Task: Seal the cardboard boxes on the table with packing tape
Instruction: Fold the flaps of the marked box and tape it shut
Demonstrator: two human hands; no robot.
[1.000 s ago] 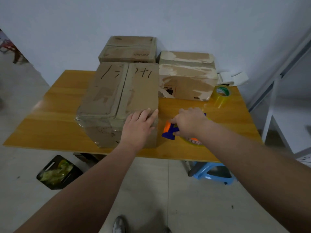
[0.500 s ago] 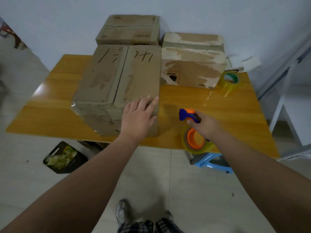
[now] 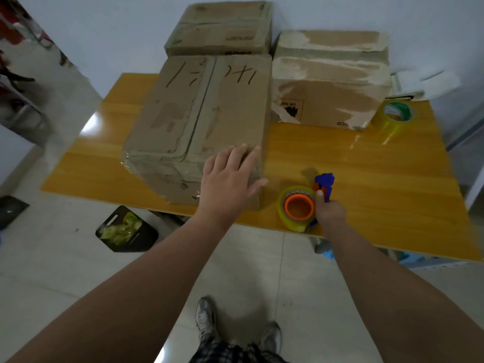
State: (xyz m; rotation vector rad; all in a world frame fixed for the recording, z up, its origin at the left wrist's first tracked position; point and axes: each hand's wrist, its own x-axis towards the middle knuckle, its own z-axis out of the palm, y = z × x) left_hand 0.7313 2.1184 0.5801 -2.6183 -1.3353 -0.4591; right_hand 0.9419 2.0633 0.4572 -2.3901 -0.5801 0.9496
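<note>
The right hand (image 3: pixel 328 213) now has its fingers curled round the blue plastic handle of the tape dispenser (image 3: pixel 300 208), which carries a yellowish clear roll on an orange core. A second ago that hand was only closing over the dispenser as it lay on the yellow wooden worktop (image 3: pixel 379 184) beside the box. Since then the tool has come back towards the near edge and turned so the roll's open face looks up at the camera. It appears to be lifted off the surface.

The left hand (image 3: pixel 230 176) stays spread flat, fingers straight, pressing the near right corner of the large brown cardboard box with black handwritten marks (image 3: pixel 209 108). That box sits at the front left of the worktop.

The tool is therefore in hand and the box steadied, so taping can probably begin. The centre seam of the box top already looks covered by a strip, though I cannot tell how fully. The torn pale cardboard box (image 3: pixel 330 82) and the flat brown box behind (image 3: pixel 220 27) sit untouched.
</note>
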